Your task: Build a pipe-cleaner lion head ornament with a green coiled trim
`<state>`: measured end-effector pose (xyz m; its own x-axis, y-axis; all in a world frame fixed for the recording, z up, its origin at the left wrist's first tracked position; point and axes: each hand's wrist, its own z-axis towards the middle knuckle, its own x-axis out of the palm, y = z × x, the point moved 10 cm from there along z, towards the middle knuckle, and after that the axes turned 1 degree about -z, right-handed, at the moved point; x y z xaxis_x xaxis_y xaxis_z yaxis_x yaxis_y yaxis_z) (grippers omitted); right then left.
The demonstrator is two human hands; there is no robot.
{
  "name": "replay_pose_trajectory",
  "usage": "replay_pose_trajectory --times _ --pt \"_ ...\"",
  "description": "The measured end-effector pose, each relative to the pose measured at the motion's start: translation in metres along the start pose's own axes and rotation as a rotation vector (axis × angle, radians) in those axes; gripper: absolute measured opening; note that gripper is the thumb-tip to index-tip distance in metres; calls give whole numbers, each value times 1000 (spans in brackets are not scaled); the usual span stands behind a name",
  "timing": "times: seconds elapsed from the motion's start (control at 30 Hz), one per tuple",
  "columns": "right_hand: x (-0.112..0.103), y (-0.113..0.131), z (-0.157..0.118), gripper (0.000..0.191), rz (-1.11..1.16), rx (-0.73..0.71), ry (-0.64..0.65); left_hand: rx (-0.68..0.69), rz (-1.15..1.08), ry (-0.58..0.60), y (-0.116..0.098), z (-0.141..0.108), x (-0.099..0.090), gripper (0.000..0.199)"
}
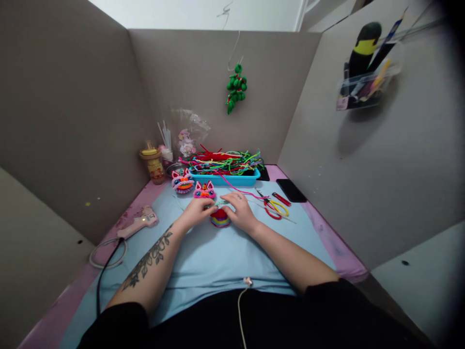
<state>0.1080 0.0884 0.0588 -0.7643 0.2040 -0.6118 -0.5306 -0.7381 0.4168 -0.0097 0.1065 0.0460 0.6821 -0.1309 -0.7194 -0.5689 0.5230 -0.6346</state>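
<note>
My left hand [199, 212] and my right hand [240, 212] meet over the middle of the blue mat, fingers bent inward. Between their fingertips runs a thin green strand [222, 202], pinched from both sides. Just below the fingers is a rounded piece with rainbow stripes and a red top [220, 219]; whether the fingers touch it, I cannot tell. Behind my left hand sits a pink fuzzy animal head [204, 189] with pointed ears, partly covered by that hand. A similar head with an orange mouth [182, 181] stands farther left.
A blue tray [232, 180] heaped with colourful pipe cleaners is at the back. To the right lie pliers [275, 208], a red cutter [281, 199] and a phone [291, 190]. A pink glue gun [140, 222] with its cord lies left, near a drink cup [154, 167].
</note>
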Motion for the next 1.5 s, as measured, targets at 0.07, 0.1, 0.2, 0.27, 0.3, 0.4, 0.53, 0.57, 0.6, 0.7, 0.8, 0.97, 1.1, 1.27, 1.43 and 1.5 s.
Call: replay_pose_trajectory --times 0.07,0.1,0.2,0.27,0.3,0.4,0.53,0.57,0.6,0.7,0.8,0.97,1.1,1.27,1.43,1.5 --pt "1 -1 0 21 -2 8 -4 23 -14 -11 -4 0 1 26" --pt "0 -2 0 19 -5 11 -7 35 -28 -27 -6 -1 -1 25" --pt "-2 -4 -1 15 -15 30 -12 50 -59 -112 -9 -2 -9 25" --pt "-2 -3 0 14 -14 40 -8 64 -45 -146 -11 -3 -13 21" --pt "-2 -3 0 13 -11 41 -4 79 -31 -154 -13 -3 -14 20" --pt "-2 1 0 12 -4 35 5 149 6 -163 -20 -4 -15 18" --pt "-1 2 0 12 0 38 20 180 65 -134 -23 -5 -12 19" --pt "-1 2 0 12 -1 39 22 177 89 -120 -22 -5 -10 20" --pt "-1 2 0 12 -2 41 21 175 115 -108 -21 -5 -9 20" --pt "-1 0 -1 11 -8 52 21 193 190 -96 -21 -5 -6 21" --pt "-1 -1 -1 10 -12 56 15 221 248 -117 -22 -6 -7 20" --pt "3 0 -1 9 5 38 29 241 330 -125 -27 -8 -7 20" --pt "6 1 -2 9 17 30 49 242 391 -117 -32 -9 -7 20" --pt "10 2 -2 8 30 4 82 298 436 -70 -40 -10 -2 18" --pt "12 8 -3 10 39 -21 87 339 451 -47 -45 -12 2 19" --pt "13 10 -4 10 48 -35 96 350 442 -40 -46 -12 4 20"
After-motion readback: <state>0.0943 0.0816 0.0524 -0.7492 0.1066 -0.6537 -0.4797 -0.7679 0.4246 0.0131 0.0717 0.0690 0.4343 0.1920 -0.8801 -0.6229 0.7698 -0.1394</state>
